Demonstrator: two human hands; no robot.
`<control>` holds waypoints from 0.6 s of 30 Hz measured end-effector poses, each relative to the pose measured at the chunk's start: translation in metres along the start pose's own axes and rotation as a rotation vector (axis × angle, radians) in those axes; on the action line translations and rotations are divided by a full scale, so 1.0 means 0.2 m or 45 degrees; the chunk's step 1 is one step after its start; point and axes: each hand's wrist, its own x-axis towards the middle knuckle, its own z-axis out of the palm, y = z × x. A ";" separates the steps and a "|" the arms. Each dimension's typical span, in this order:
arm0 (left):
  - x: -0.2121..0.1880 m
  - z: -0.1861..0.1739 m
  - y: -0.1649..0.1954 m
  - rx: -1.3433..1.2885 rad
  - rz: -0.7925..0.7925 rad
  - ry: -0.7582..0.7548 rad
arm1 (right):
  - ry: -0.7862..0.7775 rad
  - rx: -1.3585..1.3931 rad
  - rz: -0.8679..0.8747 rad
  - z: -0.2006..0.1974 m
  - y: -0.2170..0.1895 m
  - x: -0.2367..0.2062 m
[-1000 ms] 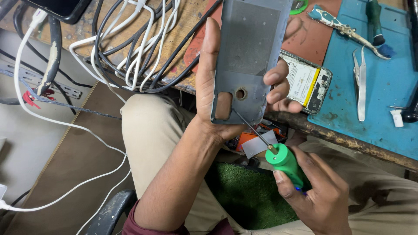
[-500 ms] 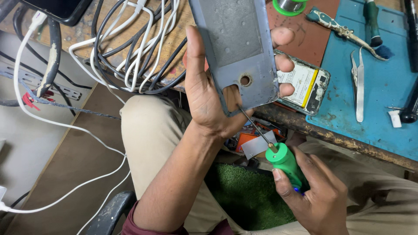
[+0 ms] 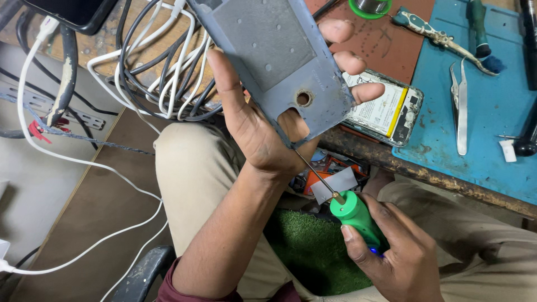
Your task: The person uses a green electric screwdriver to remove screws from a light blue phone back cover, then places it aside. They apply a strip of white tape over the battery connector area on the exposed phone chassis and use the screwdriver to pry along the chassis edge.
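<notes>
Grey phone back cover [image 3: 279, 61], inner side up, is held above the person's lap, tilted, by the left hand [image 3: 263, 128]: thumb along its left edge, fingertips curled over the right edge, closed firmly around it. Its lower end has a round hole and a notch cut-out. The right hand [image 3: 391, 251] is wrapped around a green-handled screwdriver [image 3: 352, 215], whose thin shaft runs up and left so that the tip meets the bottom edge of the cover, beside the palm.

The work surface is a worn wooden bench with a chipped front edge [image 3: 391, 162]. On it lie a blue mat [image 3: 486, 112] and a reddish-brown mat [image 3: 386, 39]. An opened phone with its battery exposed [image 3: 386, 109] rests at the bench edge, just behind the cover. Metal tweezers [image 3: 460, 106] lie on the blue mat, with a patterned-handled tool [image 3: 436, 36] above them. A tangle of white and black cables [image 3: 162, 72] spills over the left end of the bench, and white leads trail to the brown floor [image 3: 84, 212]. A green turf patch [image 3: 313, 251] shows between the knees.
</notes>
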 end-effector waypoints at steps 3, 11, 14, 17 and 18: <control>0.00 0.00 -0.01 -0.044 0.043 -0.020 | 0.008 -0.022 0.019 0.00 0.00 0.00; -0.03 -0.03 -0.04 0.108 0.132 -0.055 | -0.034 0.040 0.064 -0.01 -0.01 0.00; -0.03 -0.03 -0.03 0.083 0.122 -0.075 | 0.009 0.024 -0.068 -0.01 0.00 0.00; -0.03 -0.03 0.00 0.121 0.084 -0.075 | 0.076 -0.058 0.027 -0.01 0.00 0.01; -0.02 -0.03 0.00 0.104 0.063 -0.057 | 0.075 -0.053 0.048 -0.01 0.01 0.01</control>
